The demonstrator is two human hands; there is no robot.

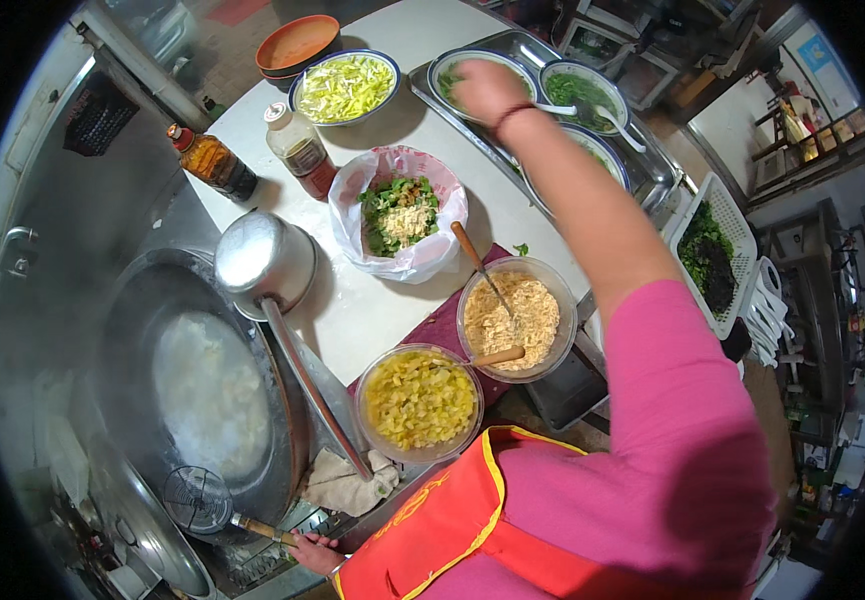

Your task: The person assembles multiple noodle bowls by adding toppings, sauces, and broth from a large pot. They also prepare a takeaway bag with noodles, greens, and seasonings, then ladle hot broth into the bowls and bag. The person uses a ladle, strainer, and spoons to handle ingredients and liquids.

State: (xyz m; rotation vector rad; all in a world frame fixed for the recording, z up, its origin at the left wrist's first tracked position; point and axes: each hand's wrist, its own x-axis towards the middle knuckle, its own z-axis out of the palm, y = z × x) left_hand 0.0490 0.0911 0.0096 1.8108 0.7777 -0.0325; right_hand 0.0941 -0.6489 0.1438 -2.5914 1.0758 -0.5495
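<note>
The metal dipper (260, 262) stands on the tabletop (242, 225) beside the wok (127, 360), its long handle slanting over to a crumpled cloth (342, 482). The right forearm crosses above the metal tray (664, 172), partly covering its bowls. Two tubs, one of yellow chopped pickle (420, 400), one of pale crumbs (510, 312), sit near the person's body, each with a wooden-handled utensil. Farther off are a bag-lined bowl (345, 205), a bowl of shredded greens (352, 118) and two bottles (214, 165) (302, 155).

The bottles carry labels too small to read; the red apron (427, 535) bears a yellow printed mark.

The hands are well apart. The left hand (314, 552) is wrapped around the wooden handle of the wire strainer (197, 500), whose round mesh rests at the wok's near edge. The right hand (487, 92) reaches into the soup bowl (433, 78), blue-rimmed, at the tray's far left corner; its fingertips are hidden, so I cannot tell whether they grip anything. Steam or foam whitens the wok; the bag is thin, wrinkled plastic.
</note>
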